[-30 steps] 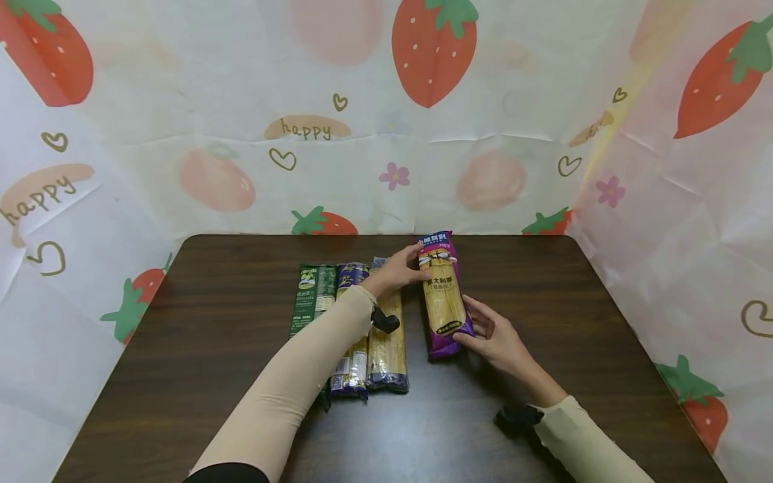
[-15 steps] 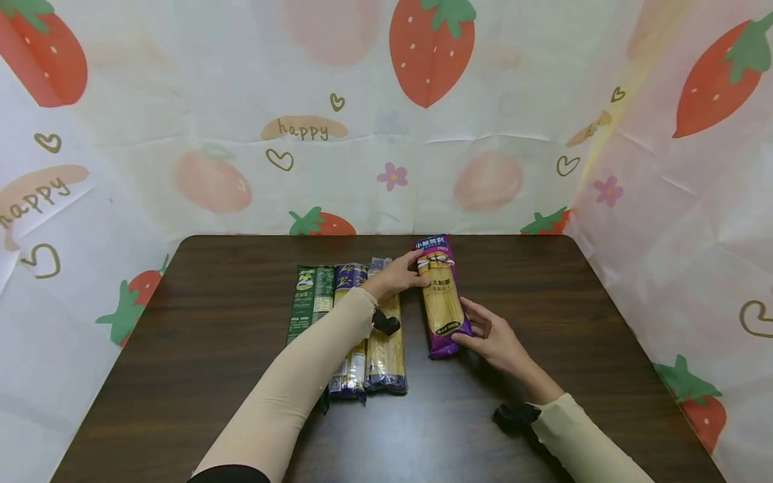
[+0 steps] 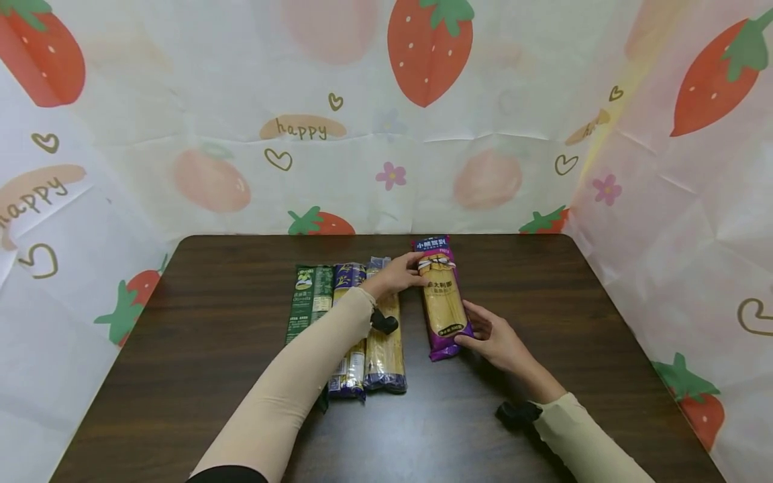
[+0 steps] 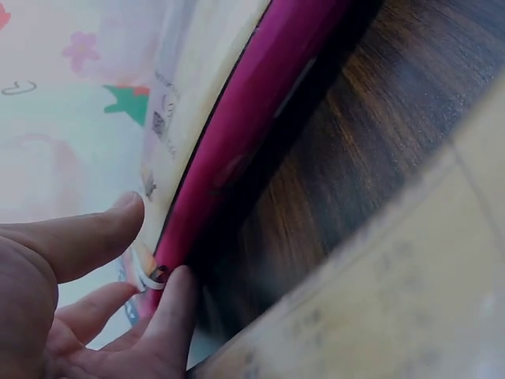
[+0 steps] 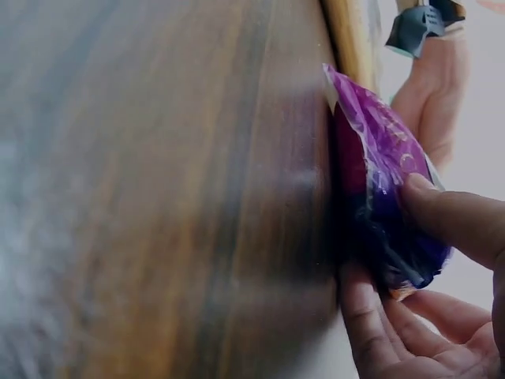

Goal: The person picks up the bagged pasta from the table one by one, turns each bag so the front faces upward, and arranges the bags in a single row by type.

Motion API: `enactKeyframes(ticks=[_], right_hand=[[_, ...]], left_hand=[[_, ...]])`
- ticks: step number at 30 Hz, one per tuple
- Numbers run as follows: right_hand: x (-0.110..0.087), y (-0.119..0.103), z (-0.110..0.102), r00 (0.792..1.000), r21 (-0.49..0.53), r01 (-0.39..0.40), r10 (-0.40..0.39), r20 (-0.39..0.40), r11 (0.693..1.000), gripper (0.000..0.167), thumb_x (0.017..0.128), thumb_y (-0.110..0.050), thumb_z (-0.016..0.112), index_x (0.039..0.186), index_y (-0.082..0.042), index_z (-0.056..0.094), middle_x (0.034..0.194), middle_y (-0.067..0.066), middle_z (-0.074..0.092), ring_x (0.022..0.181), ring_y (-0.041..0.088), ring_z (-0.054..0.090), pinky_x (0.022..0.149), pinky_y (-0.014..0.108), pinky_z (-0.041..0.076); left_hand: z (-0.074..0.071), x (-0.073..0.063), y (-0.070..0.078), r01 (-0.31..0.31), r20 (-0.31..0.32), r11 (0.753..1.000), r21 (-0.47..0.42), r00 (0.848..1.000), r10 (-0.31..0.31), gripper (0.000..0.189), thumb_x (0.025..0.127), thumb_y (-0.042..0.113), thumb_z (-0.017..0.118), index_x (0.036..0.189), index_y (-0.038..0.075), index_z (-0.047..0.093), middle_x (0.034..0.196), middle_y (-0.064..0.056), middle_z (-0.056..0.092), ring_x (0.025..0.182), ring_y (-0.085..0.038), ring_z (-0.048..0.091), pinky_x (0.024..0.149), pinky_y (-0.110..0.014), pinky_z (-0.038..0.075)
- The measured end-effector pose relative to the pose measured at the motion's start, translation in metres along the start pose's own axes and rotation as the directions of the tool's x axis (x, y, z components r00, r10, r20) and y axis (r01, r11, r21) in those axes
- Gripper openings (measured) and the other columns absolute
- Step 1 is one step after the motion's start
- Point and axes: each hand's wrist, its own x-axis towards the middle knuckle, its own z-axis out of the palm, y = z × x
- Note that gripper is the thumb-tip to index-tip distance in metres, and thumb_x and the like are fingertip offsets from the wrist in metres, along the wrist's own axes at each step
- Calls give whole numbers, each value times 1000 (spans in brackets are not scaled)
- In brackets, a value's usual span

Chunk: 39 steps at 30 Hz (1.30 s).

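Note:
In the head view, a purple packet of pasta (image 3: 443, 302) with a yellowish front lies slightly tilted, right of the other packets. My left hand (image 3: 398, 275) holds its upper left edge, the thumb below the fingers. In the left wrist view, that hand's thumb and fingers (image 4: 170, 316) are around the packet's pink side (image 4: 237, 118). My right hand (image 3: 498, 335) grips the lower right corner. The right wrist view shows its thumb on the crinkled purple end (image 5: 387, 174) and its fingers at the underside, close to the table.
Left of the purple packet, several pasta packets lie side by side: a green one (image 3: 309, 302), a blue one (image 3: 349, 379) and a clear one with a blue end (image 3: 386, 355). My left forearm crosses over them. A strawberry-print sheet (image 3: 338, 181) stands behind the dark wooden table (image 3: 199, 335).
The purple packet's top end has come slightly down and nearer, with my left hand following it. My right hand stays at the lower corner. The other packets have not moved.

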Motion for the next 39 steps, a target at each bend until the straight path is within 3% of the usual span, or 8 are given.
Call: enactKeyframes(ticks=[9, 16, 19, 24, 29, 34, 39], right_hand=[[-4, -5, -1, 999, -142, 26, -30, -26, 990, 71, 97, -8, 82, 156, 10, 46, 138, 29, 62, 113, 39, 70, 97, 55, 59], [-8, -22, 4, 982, -280, 135, -167, -92, 951, 65, 94, -7, 85, 151, 8, 55, 144, 26, 61, 130, 45, 61, 104, 60, 55], [-9, -29, 11, 970, -293, 180, -219, -104, 939, 63, 93, -4, 86, 148, 7, 58, 143, 25, 62, 130, 45, 61, 105, 61, 54], [-13, -37, 26, 964, -282, 199, -239, -114, 938, 62, 92, -7, 87, 149, 0, 61, 144, 21, 63, 133, 42, 61, 110, 64, 49], [-13, -45, 41, 966, -222, 233, -251, -58, 947, 65, 93, -11, 87, 152, -4, 60, 145, 19, 64, 125, 38, 67, 104, 60, 56], [-13, -55, 56, 963, -149, 268, -264, 48, 952, 70, 95, -15, 86, 157, -4, 54, 150, 19, 60, 128, 39, 66, 104, 56, 56], [-12, -61, 69, 962, -123, 247, -228, 148, 961, 77, 98, -22, 84, 161, -1, 46, 156, 21, 54, 131, 40, 64, 109, 54, 53]], left_hand=[[-12, -10, 1, -47, 43, 985, 166, 998, 41, 63, 110, 14, 65, 166, 2, 38, 167, -24, 40, 154, -38, 42, 122, -50, 42], [-31, -24, 2, -99, 57, 957, 271, 995, 87, 57, 110, 16, 64, 162, 2, 45, 161, -23, 50, 151, -38, 46, 120, -51, 44], [-39, -31, 0, -110, 44, 953, 283, 994, 102, 56, 111, 16, 64, 161, 1, 46, 160, -22, 51, 150, -37, 48, 120, -50, 45], [-48, -37, -5, -115, -7, 944, 310, 992, 123, 54, 111, 14, 63, 161, 2, 48, 160, -20, 52, 149, -36, 49, 119, -48, 46], [-57, -42, -7, -108, -38, 923, 368, 991, 131, 54, 111, 17, 65, 161, 4, 49, 161, -18, 51, 148, -36, 49, 119, -50, 45], [-64, -47, -11, -77, -52, 871, 485, 992, 116, 57, 110, 25, 66, 162, 7, 48, 164, -17, 46, 155, -37, 39, 123, -54, 40], [-70, -53, -15, -49, -42, 823, 566, 995, 88, 64, 110, 28, 66, 165, 5, 42, 169, -19, 38, 159, -39, 29, 127, -56, 33]])
